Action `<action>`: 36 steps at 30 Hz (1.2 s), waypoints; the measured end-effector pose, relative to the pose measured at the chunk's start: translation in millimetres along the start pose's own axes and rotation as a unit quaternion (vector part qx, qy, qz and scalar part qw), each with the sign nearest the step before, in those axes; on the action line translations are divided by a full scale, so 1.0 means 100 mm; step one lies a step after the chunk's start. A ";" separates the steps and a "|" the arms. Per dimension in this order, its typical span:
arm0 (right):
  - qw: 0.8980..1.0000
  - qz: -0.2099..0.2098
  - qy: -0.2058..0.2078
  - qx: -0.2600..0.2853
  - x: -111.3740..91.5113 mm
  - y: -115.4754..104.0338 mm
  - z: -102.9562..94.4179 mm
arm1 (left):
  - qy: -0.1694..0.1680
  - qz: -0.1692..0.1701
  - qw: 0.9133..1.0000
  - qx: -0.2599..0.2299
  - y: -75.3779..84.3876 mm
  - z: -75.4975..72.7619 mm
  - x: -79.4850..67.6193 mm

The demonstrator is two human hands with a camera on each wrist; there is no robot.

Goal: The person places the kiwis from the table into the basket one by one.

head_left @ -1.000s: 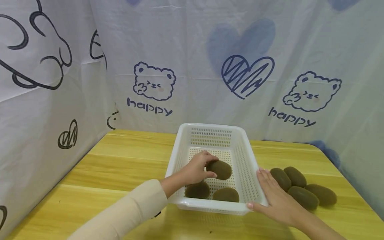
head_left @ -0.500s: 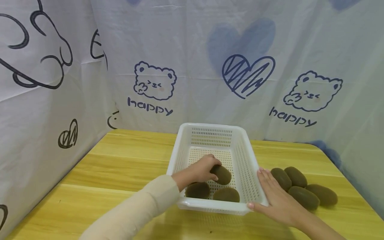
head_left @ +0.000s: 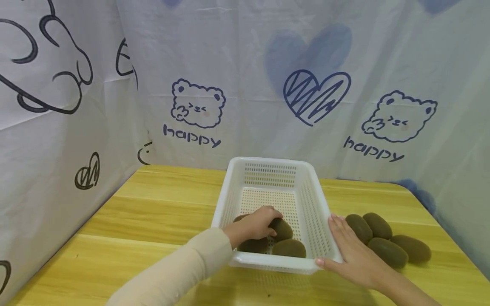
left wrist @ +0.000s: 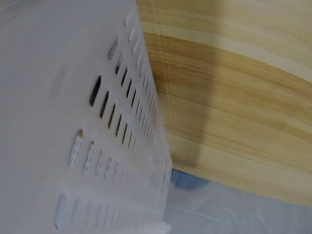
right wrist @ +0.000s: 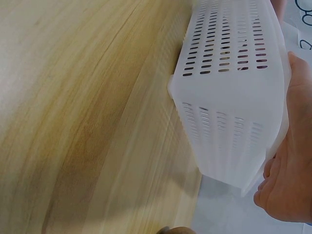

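In the head view a white slotted plastic basket (head_left: 266, 161) stands on the wooden table. Inside it, my left hand (head_left: 258, 223) grips a brown kiwifruit (head_left: 282, 230), thumb on the near side and fingers over the far side. Close by, in the near end, lie another kiwifruit (head_left: 289, 248) and one partly under the wrist (head_left: 252, 245); a bit of a further one (head_left: 240, 217) shows behind the forearm. My right hand (head_left: 354, 255) rests on the basket's near right corner, fingers straight along the side rim, thumb on the front rim. The left wrist view shows only the basket's outer wall (left wrist: 48, 122) and table.
Several more kiwifruit (head_left: 388, 252) lie in a cluster on the table, right of the basket and beside my right hand. The yellow wood-grain table (head_left: 153, 204) runs back to a printed cloth (head_left: 252, 127); another cloth wall (head_left: 46, 170) stands at the left.
My left hand has moved the gripped kiwifruit toward the near end of the basket, close against the others there. A kiwifruit behind the forearm has come into view. My right hand stays put.
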State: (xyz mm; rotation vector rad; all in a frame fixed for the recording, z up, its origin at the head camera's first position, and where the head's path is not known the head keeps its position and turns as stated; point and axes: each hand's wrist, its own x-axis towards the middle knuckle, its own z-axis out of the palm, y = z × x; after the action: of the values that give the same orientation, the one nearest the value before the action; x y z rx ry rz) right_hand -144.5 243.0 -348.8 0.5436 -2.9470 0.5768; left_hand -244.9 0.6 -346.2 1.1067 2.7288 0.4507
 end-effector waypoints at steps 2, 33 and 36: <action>1.000 -0.001 0.001 -0.001 0.00 0.00 0.01 | -0.004 0.006 1.000 0.011 0.00 0.01 0.00; 1.000 0.000 -0.008 0.011 0.02 0.00 -0.03 | 0.141 -0.053 0.987 -0.051 -0.11 -0.29 -0.69; 1.000 -0.001 -0.008 0.016 0.01 0.00 -0.03 | 0.143 -0.063 0.987 -0.039 -0.17 -0.27 -0.77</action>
State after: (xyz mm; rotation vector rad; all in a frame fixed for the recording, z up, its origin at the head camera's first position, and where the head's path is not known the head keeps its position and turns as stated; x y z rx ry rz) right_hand -145.4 243.8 -346.0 0.5559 -2.9567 0.6247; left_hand -207.9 -70.8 -323.6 0.9040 2.9723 0.7418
